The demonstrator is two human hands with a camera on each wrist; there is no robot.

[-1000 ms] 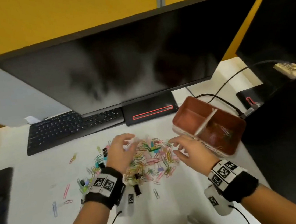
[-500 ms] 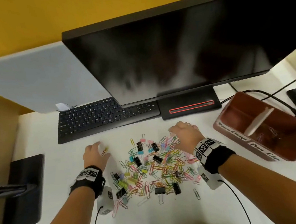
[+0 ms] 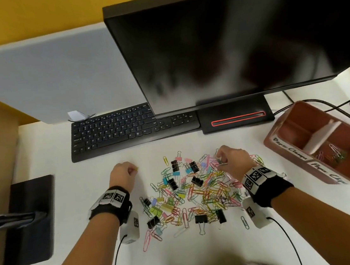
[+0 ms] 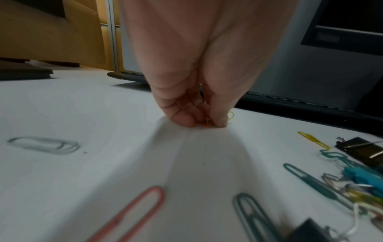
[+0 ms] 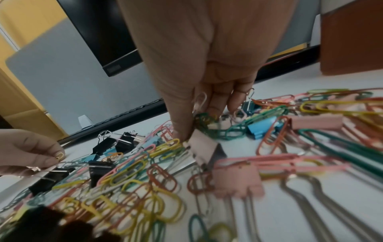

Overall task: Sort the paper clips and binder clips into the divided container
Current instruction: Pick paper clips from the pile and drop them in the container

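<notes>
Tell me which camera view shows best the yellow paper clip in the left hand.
The left wrist view: the left hand pinches the yellow paper clip against the desk, close up. The head view shows only a yellow speck at the fingertips. The right wrist view shows it small, between the fingers.

Both forearms reach forward; left hand (image 3: pixel 124 174) fingertips (image 4: pixel 184 119) bunched in a pinching grip, right hand (image 3: pixel 233 163) fingers curled, pinching downward.
</notes>
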